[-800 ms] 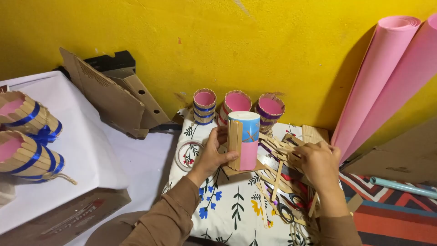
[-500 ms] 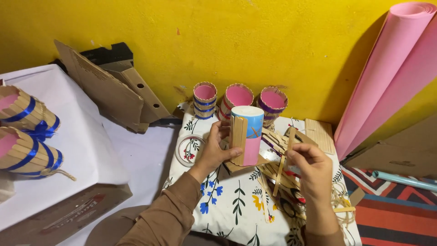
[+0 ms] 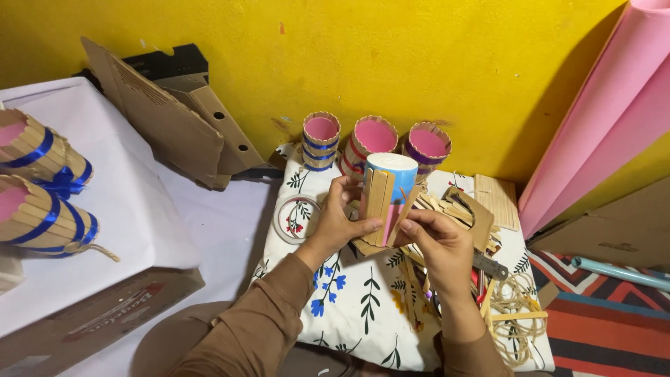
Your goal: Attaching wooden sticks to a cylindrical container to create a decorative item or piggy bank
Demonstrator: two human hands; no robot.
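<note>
My left hand (image 3: 340,220) grips a white and blue cylinder cup (image 3: 391,178) with a pink lower panel, standing on a floral cloth (image 3: 349,307). Two wooden craft sticks (image 3: 377,206) stand upright against its side. My right hand (image 3: 436,244) holds another wooden stick (image 3: 404,213) tilted against the cup, right beside them. A pile of loose wooden sticks (image 3: 453,209) lies just right of the cup.
Three stick-covered cups (image 3: 377,139) with pink insides stand by the yellow wall. A tape roll (image 3: 296,218) lies left of my left hand. Two finished blue-ribboned cups (image 3: 38,188) lie on the white table. Pink paper rolls (image 3: 607,112), cardboard (image 3: 167,122), twine (image 3: 516,300).
My right hand picked a stick from the pile and brought it left, up against the cup. My left hand kept holding the cup in place.
</note>
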